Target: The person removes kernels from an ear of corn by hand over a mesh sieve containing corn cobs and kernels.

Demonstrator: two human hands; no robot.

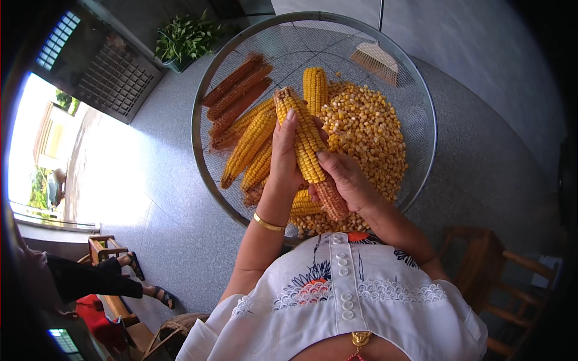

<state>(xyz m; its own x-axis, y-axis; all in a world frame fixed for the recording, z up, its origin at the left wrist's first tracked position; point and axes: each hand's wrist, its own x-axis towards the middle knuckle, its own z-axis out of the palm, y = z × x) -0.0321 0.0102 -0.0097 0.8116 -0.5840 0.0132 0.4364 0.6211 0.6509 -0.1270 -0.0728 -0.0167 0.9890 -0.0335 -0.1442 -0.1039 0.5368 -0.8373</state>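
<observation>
Both my hands hold one ear of corn (303, 135), tilted over a round metal mesh sieve (197, 135). Its upper part bears yellow kernels; the lower end is bare reddish cob. My left hand (286, 149) grips the upper part, thumb along the kernels. My right hand (345, 178) wraps the lower part, its thumb at the edge of the kernels. Loose kernels (368, 140) lie heaped on the sieve's right side. Several unshelled ears (250, 146) rest to the left, and another ear (315, 88) lies beyond my hands. Bare cobs (239, 90) lie at the upper left.
A broom head (377, 61) shows behind the sieve's far right mesh. A potted plant (187, 40) stands beyond the rim at the upper left. A wooden chair (485, 270) is at the lower right. At the lower left is a seated person's sandalled foot (165, 295).
</observation>
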